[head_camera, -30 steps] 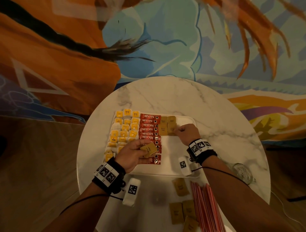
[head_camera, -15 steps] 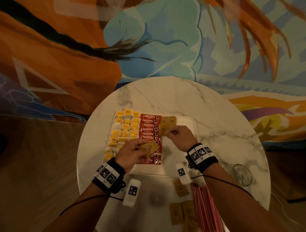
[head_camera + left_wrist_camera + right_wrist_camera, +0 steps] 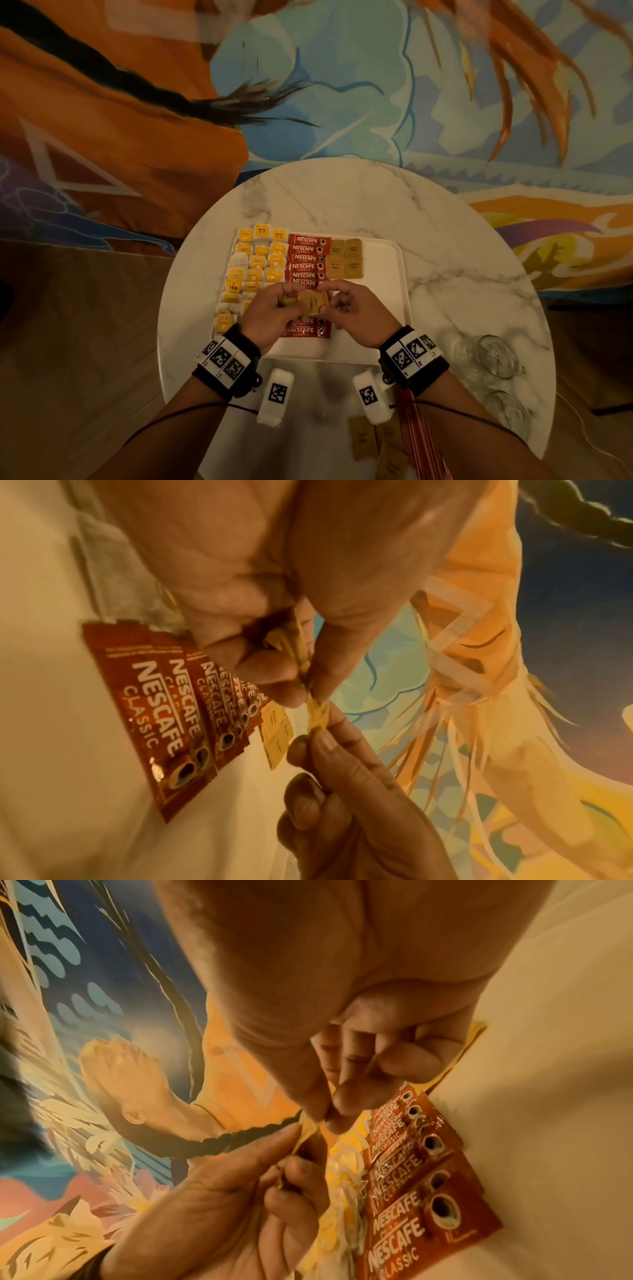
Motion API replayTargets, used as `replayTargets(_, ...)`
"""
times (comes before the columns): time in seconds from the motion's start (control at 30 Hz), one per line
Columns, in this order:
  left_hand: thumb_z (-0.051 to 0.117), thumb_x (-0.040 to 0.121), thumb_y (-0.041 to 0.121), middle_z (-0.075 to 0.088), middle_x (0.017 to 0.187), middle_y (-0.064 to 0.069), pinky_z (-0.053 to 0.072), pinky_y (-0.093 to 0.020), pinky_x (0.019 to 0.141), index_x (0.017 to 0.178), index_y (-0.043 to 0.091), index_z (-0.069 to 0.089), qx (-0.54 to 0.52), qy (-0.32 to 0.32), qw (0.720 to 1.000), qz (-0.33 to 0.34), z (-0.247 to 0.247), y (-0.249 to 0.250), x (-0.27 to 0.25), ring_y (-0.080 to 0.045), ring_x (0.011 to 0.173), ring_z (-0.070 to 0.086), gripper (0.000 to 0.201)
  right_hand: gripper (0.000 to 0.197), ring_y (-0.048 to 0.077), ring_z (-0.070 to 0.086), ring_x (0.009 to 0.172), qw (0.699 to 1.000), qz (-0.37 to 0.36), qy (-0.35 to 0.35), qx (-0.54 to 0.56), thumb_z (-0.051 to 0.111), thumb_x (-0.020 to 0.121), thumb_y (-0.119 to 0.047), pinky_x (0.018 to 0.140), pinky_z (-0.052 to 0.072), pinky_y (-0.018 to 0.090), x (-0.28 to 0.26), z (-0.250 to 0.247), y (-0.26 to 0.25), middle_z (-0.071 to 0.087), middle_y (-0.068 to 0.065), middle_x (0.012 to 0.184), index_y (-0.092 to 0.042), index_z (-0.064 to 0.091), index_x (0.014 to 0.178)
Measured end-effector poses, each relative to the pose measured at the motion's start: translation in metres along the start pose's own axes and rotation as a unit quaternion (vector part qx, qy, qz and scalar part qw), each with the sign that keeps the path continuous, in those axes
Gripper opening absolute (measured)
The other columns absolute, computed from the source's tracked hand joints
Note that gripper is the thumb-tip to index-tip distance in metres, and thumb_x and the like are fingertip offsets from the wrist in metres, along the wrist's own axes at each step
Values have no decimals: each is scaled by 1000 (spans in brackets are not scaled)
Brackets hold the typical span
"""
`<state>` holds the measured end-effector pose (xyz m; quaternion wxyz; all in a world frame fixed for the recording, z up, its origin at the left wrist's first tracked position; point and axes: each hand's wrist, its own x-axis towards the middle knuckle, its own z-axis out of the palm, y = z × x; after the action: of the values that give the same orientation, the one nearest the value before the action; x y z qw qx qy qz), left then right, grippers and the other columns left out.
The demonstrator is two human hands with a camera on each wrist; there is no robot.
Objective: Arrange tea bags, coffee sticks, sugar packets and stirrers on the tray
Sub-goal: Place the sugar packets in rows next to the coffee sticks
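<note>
Over the white tray (image 3: 394,274), both hands meet on a brown sugar packet (image 3: 313,303). My left hand (image 3: 298,308) pinches a small bunch of sugar packets (image 3: 294,647) between thumb and fingers. With thumb and forefinger, my right hand (image 3: 329,301) pinches the free edge of one packet (image 3: 308,1123). On the tray lie yellow tea bags (image 3: 257,263) at the left, a column of red coffee sticks (image 3: 308,260) in the middle, and several placed sugar packets (image 3: 344,258) beside them. The hands hide part of the coffee column.
Loose sugar packets (image 3: 363,438) and a bundle of red stirrers (image 3: 424,438) lie on the round marble table (image 3: 342,198) near its front edge. Clear glasses (image 3: 489,353) stand at the right. The tray's right half is bare.
My right hand has drawn back from the placed sugar packets at the tray's far side to my left hand and now pinches a packet held there. The left hand barely moved.
</note>
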<state>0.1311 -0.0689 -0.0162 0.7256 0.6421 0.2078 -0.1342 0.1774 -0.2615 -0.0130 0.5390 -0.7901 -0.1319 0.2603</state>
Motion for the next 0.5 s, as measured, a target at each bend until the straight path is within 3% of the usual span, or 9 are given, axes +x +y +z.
replayTargets(0.17, 76, 84, 5, 72, 99, -23, 50, -36, 64, 109, 17, 66, 14, 17, 1000, 11, -1, -3, 2, -30, 76, 62, 29, 3, 0, 62, 63, 999, -1, 21, -26, 70, 91, -19, 65, 50, 22, -7, 3, 0, 71, -5, 78, -18, 72, 91)
replayTargets(0.23, 76, 84, 7, 71, 96, -23, 50, -32, 58, 109, 17, 66, 20, 15, 1000, 12, 0, -3, 1, -27, 72, 61, 29, 5, 0, 62, 66, 999, 1, 20, -41, 72, 90, -21, 68, 52, 24, -8, 3, 3, 73, -3, 82, -17, 74, 87)
replayTargets(0.37, 76, 85, 8, 68, 84, -8, 47, -23, 50, 109, 14, 65, 29, 8, 999, 18, 3, -1, -1, -9, 57, 58, 26, 3, 2, 64, 71, 998, 9, 13, -54, 75, 87, -22, 72, 55, 26, -6, 2, 7, 73, -6, 84, -24, 74, 87)
replayTargets(0.5, 73, 87, 8, 67, 86, -11, 48, -24, 51, 110, 11, 64, 11, 10, 1000, 8, 4, 0, -1, -10, 57, 58, 25, 5, 0, 65, 74, 996, 7, 23, -81, 74, 88, -24, 72, 51, 19, -4, -1, 6, 75, -9, 83, -25, 77, 84)
